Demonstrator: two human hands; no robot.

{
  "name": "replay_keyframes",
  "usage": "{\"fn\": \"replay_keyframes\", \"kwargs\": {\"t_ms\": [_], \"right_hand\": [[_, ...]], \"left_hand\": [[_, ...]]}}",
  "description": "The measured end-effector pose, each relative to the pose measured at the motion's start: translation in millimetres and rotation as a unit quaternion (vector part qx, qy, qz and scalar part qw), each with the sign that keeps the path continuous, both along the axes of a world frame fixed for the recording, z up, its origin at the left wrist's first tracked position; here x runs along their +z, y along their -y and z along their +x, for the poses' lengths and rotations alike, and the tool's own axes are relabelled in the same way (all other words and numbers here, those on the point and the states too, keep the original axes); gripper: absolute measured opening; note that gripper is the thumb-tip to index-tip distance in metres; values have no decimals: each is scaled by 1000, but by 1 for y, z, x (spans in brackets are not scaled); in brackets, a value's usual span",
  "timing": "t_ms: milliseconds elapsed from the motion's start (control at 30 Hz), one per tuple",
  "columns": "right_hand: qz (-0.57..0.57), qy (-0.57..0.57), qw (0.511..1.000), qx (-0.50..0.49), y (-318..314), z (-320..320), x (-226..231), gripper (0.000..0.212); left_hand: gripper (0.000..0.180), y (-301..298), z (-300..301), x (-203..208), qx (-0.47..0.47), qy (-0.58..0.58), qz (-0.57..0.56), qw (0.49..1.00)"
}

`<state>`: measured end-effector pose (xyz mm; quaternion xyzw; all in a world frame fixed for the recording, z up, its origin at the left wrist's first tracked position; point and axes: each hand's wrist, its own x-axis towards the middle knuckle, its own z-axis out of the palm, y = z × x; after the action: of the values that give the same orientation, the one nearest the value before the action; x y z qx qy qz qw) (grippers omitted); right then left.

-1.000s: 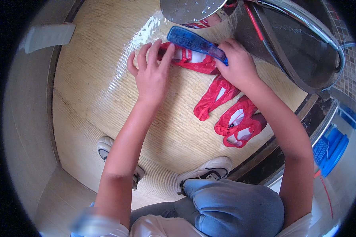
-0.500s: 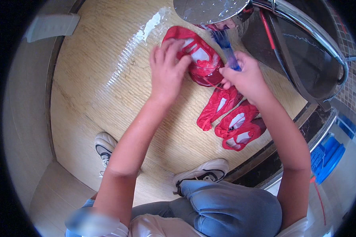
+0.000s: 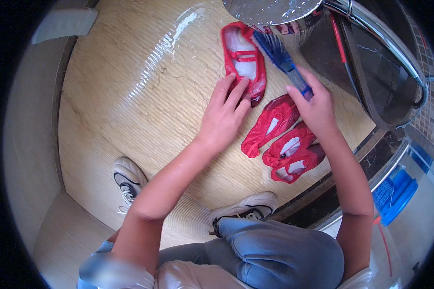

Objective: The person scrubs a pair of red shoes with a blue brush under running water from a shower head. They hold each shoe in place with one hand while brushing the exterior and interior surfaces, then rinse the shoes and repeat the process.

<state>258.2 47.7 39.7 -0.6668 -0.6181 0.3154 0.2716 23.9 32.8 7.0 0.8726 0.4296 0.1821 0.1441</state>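
A wet red ballet slipper [image 3: 262, 77] with a white insole and straps across its opening lies sole down on the ridged wet floor. My left hand [image 3: 224, 113] rests its spread fingers on the slipper's near end. In my right hand [image 3: 318, 106] is the handle of a blue scrub brush [image 3: 278, 53]; its bristled head is beside the slipper's far right edge. Several more red slippers lie to the right, below my right hand: one red slipper [image 3: 271, 126] is the closest to it, with a red slipper [image 3: 289, 147] and another [image 3: 294, 169] nearer me.
A round chrome shower head [image 3: 275, 10] hangs above the slipper, its chrome pipe [image 3: 386, 36] curving right. A dark basin-like thing [image 3: 366, 67] stands behind it. A dark raised sill [image 3: 332, 190] edges the floor. Blue packaging [image 3: 398, 195] lies beyond. My shoes [image 3: 246, 207] stand nearer.
The slipper has turned more upright in view and lies flat, its insole showing. My left hand has shifted down and right onto its near end. The brush has swung away from the water stream.
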Motion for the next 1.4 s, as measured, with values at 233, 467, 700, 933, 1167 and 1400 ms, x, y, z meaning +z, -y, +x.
{"fn": "replay_keyframes", "kwargs": {"t_ms": [233, 467, 700, 933, 1167, 1400], "right_hand": [[119, 117, 979, 119, 0, 5, 8, 45], [73, 261, 947, 173, 15, -1, -9, 47], [135, 259, 918, 268, 21, -15, 0, 52], [119, 273, 942, 153, -4, 9, -7, 49], [78, 283, 938, 182, 10, -8, -11, 50], [100, 213, 943, 234, 23, -27, 6, 47]], "left_hand": [[38, 5, -27, 13, 68, -25, 11, 997], [37, 15, -13, 4, 130, -8, 52, 990], [32, 16, -18, -1, 123, -29, 68, 990], [30, 13, -16, 1, 115, -23, 78, 990], [31, 14, -15, 2, 115, -24, 65, 991], [29, 14, -16, -1, 111, -31, 63, 991]]}}
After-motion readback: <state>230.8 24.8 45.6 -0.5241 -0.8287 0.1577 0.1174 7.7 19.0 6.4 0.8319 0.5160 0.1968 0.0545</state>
